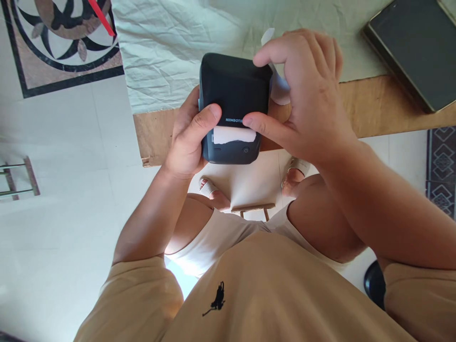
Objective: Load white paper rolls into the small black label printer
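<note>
A black label printer [235,90] marked NIIMBOT is held up at the table's front edge, its power button side toward me. A white paper label [234,135] sticks out of its front slot. My left hand [192,135] is closed round the printer's left side, thumb on top. On the right side, my right hand [309,90] grips the printer, its thumb by the logo and its index finger at the far right corner. A curled white paper strip [280,90] shows between that hand and the printer; where it leads is hidden.
A wooden table [156,135] bears a pale green cloth [160,57]. A dark flat device with a screen [416,47] lies at its right. On the patterned floor to the left, a red strip [101,18] shows. Below the table are my legs and a small wooden stool [252,208].
</note>
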{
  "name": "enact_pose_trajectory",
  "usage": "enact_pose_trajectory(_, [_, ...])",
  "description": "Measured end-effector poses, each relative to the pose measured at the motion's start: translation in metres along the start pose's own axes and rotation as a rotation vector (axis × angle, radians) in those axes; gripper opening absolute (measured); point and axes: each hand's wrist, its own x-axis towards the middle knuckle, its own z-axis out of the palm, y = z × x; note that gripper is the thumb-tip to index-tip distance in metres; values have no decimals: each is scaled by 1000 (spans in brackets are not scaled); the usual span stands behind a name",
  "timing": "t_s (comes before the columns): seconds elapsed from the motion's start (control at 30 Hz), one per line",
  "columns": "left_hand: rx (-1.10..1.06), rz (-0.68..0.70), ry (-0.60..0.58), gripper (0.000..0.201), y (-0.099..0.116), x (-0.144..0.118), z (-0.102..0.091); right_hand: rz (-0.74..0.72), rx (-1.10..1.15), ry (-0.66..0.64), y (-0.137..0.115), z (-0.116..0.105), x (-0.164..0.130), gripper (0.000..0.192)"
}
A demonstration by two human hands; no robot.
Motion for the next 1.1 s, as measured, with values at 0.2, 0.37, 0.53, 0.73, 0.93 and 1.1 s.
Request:
enact_pose_trajectory(0.2, [-38,39,-3,18,-1,-1,3,-35,0,0,0,1,-1,60])
enact_pose_trajectory(0.37, [-62,14,-78,33,3,-1,5,-72,-1,63,2,3,-4,54])
enact_pose_trajectory(0.53, [-169,-111,-114,48,8,1,6,-56,-29,58,3,3,-5,53])
enact_pose_trajectory(0.73, [-178,-113,-10,50,5,1,6,-83,-74,114,-2,5,-8,52])
enact_pose_trajectory(0.93, [-230,-160,-86,48,7,1,5,-106,-76,123,-2,5,-8,54])
enact_pose_trajectory(1.1, [-217,-149,-57,47,8,1,3,-108,-86,94,-1,2,-8,54])
